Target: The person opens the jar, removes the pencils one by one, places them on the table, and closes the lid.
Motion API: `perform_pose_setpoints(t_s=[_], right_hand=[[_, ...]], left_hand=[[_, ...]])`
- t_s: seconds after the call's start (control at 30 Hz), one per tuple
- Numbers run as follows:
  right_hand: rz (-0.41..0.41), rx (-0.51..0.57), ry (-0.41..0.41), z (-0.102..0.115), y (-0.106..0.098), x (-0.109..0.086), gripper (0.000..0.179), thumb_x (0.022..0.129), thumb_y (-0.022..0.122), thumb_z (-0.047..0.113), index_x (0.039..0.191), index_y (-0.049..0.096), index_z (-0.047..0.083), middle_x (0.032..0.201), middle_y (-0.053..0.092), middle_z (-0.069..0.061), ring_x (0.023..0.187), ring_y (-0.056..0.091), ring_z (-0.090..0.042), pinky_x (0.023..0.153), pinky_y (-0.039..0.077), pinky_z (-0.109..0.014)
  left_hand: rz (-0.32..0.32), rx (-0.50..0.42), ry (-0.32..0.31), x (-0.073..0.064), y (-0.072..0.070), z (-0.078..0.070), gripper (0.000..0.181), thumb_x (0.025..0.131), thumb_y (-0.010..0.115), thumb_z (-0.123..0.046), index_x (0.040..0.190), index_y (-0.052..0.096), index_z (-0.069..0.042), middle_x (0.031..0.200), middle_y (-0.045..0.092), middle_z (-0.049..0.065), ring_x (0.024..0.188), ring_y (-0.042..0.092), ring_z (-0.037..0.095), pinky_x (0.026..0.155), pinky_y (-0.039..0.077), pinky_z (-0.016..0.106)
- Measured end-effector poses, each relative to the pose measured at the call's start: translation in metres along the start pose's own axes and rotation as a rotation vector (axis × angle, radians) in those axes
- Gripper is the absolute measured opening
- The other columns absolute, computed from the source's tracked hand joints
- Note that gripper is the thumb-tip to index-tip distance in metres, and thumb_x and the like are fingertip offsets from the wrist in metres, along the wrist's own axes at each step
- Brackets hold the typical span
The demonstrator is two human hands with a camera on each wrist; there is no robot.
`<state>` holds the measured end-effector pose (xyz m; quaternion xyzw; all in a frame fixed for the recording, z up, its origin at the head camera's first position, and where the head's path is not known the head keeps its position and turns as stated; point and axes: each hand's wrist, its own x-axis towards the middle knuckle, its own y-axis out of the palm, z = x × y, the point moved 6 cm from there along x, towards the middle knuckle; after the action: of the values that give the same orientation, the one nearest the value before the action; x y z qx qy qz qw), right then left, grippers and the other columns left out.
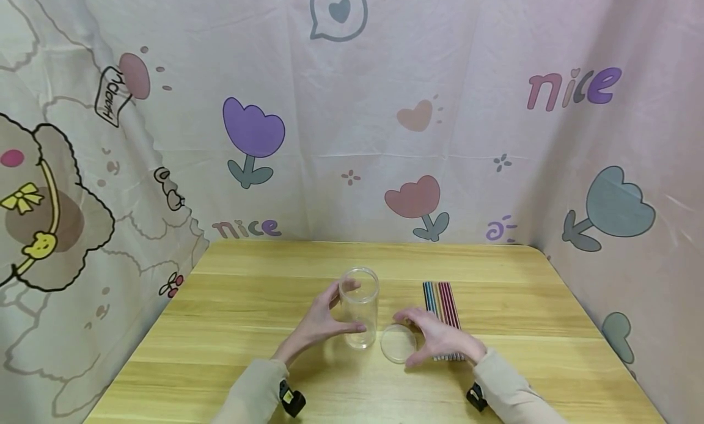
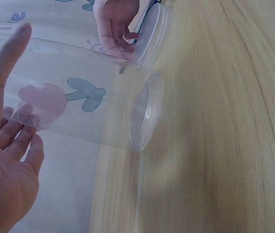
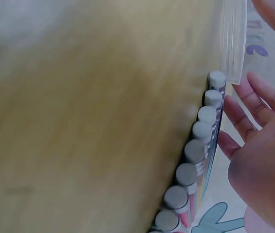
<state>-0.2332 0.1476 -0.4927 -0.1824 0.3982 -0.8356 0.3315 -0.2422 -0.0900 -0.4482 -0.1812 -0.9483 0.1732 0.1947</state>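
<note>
A clear plastic jar (image 1: 360,314) stands upright on the table, its top uncovered. My left hand (image 1: 321,317) is around it, thumb in front and fingers behind, with room between palm and wall. In the left wrist view the thumb (image 2: 11,53) is straight and some fingertips show through the jar (image 2: 89,97). To the jar's right lies a round clear lid (image 1: 398,343). My right hand (image 1: 437,335) arches over the lid's right side, thumb and fingers spread. Whether its fingertips touch the rim I cannot tell.
Beside and partly under my right hand lies a row of several slim coloured sticks like pencils (image 1: 444,299), with pale round ends (image 3: 186,174) towards me. The wooden table (image 1: 247,271) meets a printed curtain (image 1: 341,106) at its back and sides.
</note>
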Motion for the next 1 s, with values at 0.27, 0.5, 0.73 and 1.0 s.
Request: perform_pose_setpoints(t_s=[0.27,0.5,0.73,1.0], right_hand=[[0.005,-0.044,0.034,0.004,0.002,0.004,0.084,0.064,0.093,0.033,0.135,0.054,0.013,0.137,0.057,-0.003,0.124,0.048,-0.026,0.105,0.047,-0.048],[0.006,-0.051,0.03,0.002,0.003,0.007,0.077,0.065,0.092,0.031,0.132,0.057,0.014,0.135,0.058,0.0,0.121,0.048,-0.022,0.104,0.048,-0.04],[-0.012,0.012,-0.004,0.003,-0.002,0.005,0.076,0.067,0.09,0.026,0.132,0.058,0.005,0.134,0.059,-0.009,0.118,0.056,-0.028,0.1,0.056,-0.04],[-0.062,0.032,-0.008,0.003,-0.016,0.0,0.079,0.072,0.087,0.029,0.138,0.053,0.0,0.139,0.059,-0.016,0.122,0.059,-0.035,0.106,0.053,-0.056]], left_hand=[[0.004,-0.051,0.015,0.0,-0.001,-0.002,0.082,0.074,0.091,-0.02,0.142,0.048,-0.006,0.142,0.06,0.013,0.136,0.055,0.031,0.12,0.042,0.047],[0.007,-0.069,-0.002,0.001,-0.001,0.0,0.081,0.072,0.092,-0.02,0.141,0.049,-0.008,0.142,0.058,0.021,0.136,0.054,0.032,0.12,0.042,0.049],[0.006,-0.059,0.002,0.001,0.0,0.002,0.08,0.074,0.09,-0.021,0.141,0.049,-0.006,0.141,0.059,0.021,0.134,0.055,0.035,0.116,0.045,0.053],[0.015,-0.072,-0.004,0.0,0.0,0.003,0.081,0.075,0.09,-0.017,0.142,0.047,-0.001,0.142,0.057,0.024,0.135,0.054,0.037,0.117,0.044,0.055]])
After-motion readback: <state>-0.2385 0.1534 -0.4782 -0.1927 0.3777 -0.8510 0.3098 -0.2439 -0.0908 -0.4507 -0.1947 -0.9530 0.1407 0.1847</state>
